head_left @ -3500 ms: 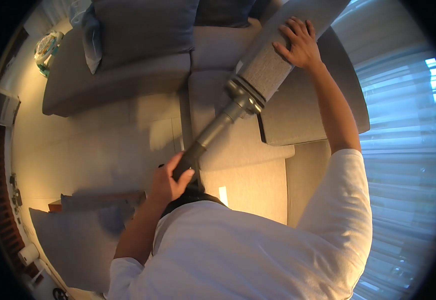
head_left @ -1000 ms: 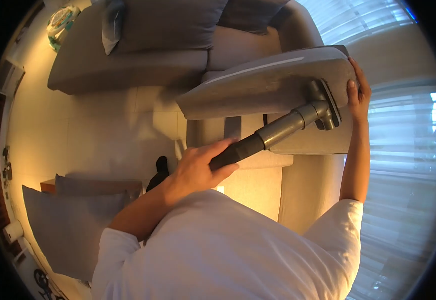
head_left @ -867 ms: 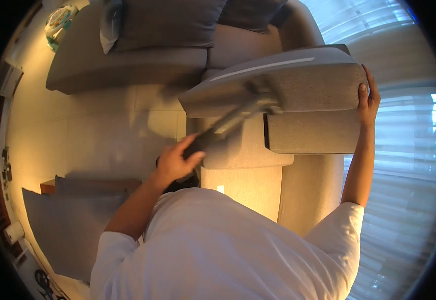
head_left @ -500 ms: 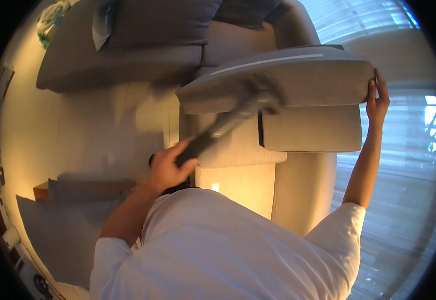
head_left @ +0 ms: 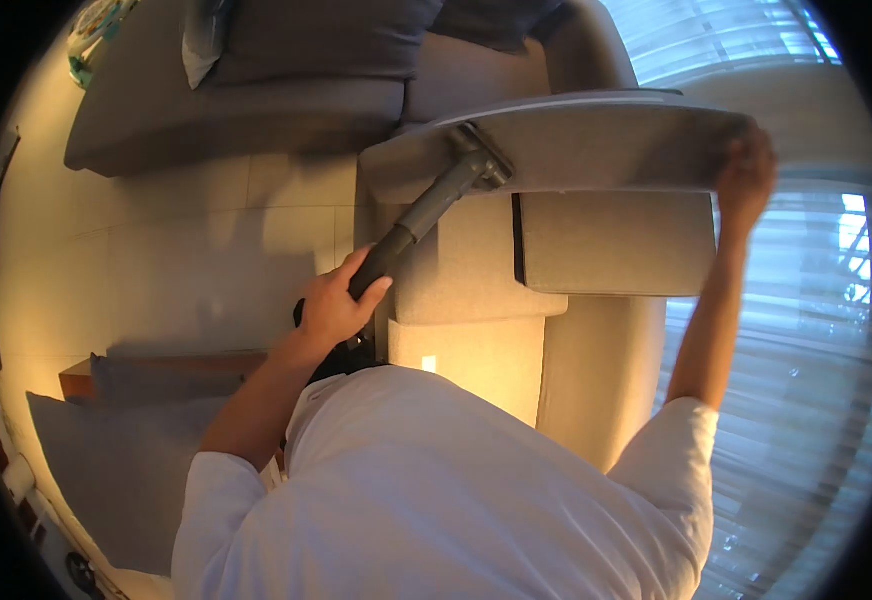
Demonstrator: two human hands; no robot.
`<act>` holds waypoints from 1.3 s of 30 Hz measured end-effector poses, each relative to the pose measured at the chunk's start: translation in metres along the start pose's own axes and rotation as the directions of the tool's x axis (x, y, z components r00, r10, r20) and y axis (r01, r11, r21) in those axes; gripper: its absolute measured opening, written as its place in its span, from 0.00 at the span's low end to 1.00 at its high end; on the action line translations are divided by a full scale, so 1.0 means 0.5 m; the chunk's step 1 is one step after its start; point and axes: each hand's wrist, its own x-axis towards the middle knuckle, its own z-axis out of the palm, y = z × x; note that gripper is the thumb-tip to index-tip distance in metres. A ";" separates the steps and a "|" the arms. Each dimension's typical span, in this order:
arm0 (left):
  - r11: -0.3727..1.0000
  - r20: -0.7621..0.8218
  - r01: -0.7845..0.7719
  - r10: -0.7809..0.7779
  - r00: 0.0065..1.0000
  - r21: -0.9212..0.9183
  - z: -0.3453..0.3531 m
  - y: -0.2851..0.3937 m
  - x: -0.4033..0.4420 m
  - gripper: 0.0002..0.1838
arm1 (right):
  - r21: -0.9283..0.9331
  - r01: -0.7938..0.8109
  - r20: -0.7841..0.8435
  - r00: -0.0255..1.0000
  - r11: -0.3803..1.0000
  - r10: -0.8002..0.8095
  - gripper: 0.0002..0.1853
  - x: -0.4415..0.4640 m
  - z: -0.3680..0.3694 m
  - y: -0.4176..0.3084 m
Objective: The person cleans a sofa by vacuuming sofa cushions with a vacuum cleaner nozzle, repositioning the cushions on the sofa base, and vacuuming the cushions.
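My left hand (head_left: pixel 336 306) is wrapped around the dark grey tube of a vacuum cleaner (head_left: pixel 434 208). The tube slants up and to the right, and its wide nozzle (head_left: pixel 484 158) lies against the front face of a long grey sofa cushion (head_left: pixel 606 150), left of its middle. At the cushion's right end, my right hand (head_left: pixel 746 182) grips the corner, its fingers bent over the edge and slightly blurred. The cushion stands raised above the sofa seat, its long side facing me. The vacuum's body is mostly hidden behind my left hand and shirt.
Below the raised cushion are a sofa block (head_left: pixel 616 245) and a lamplit seat (head_left: pixel 476 350). More sofa with dark back cushions (head_left: pixel 326 40) stretches along the far side. Window blinds (head_left: pixel 756 400) hang at right. A grey cushion (head_left: pixel 126 470) lies at lower left, above pale floor tiles (head_left: pixel 176 240).
The nozzle has moved left along the cushion's face and is now sharp rather than blurred. My right hand's fingers have curled over the cushion's corner, and the cushion has tilted slightly.
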 end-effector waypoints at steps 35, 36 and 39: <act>0.734 0.058 0.577 -0.600 0.798 -0.358 -0.095 -0.406 -0.087 0.23 | -0.237 0.132 0.237 0.969 0.962 -0.074 0.27 -0.031 0.245 -0.233; 0.749 0.006 0.506 -0.557 0.830 -0.428 -0.101 -0.385 -0.079 0.23 | -0.227 0.130 0.267 0.961 0.965 -0.067 0.27 -0.038 0.243 -0.235; 0.709 0.018 0.481 -0.552 0.834 -0.515 -0.069 -0.337 -0.030 0.24 | -0.117 0.253 0.189 0.955 0.960 -0.228 0.24 -0.074 0.240 -0.229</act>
